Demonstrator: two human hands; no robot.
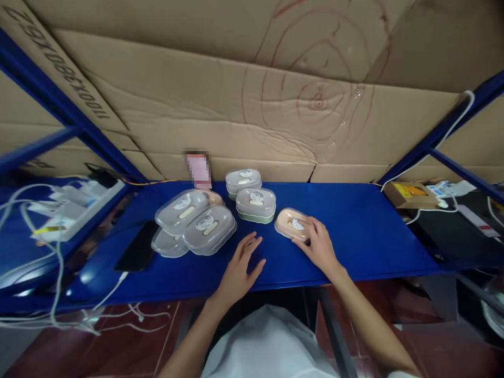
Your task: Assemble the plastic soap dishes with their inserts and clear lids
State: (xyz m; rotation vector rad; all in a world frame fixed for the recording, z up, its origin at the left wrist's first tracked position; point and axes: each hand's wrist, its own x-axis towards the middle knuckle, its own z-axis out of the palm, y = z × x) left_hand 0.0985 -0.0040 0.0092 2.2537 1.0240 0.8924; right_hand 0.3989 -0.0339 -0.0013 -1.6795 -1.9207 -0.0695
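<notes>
A small peach plastic box with a clear lid and a round white label (pixel 289 223) sits on the blue table. My right hand (pixel 318 242) grips it from the right, fingers on the lid's right side and thumb at the near edge. My left hand (pixel 242 265) is just above the table near its front edge, fingers apart and holding nothing. Beyond it stands a green-based box with a translucent lid (pixel 255 203), and a similar box (pixel 243 181) is behind that one. Several translucent lids (pixel 210 229) overlap to the left, partly covering a peach piece (pixel 214 198).
A black phone (pixel 137 247) with a white cable lies left on the blue table (pixel 354 220). Power strips (pixel 82 207) and tangled cables are farther left. A blurred pink item (pixel 199 169) leans against the cardboard wall (pixel 236 115). An open cardboard box (pixel 411 195) is at right.
</notes>
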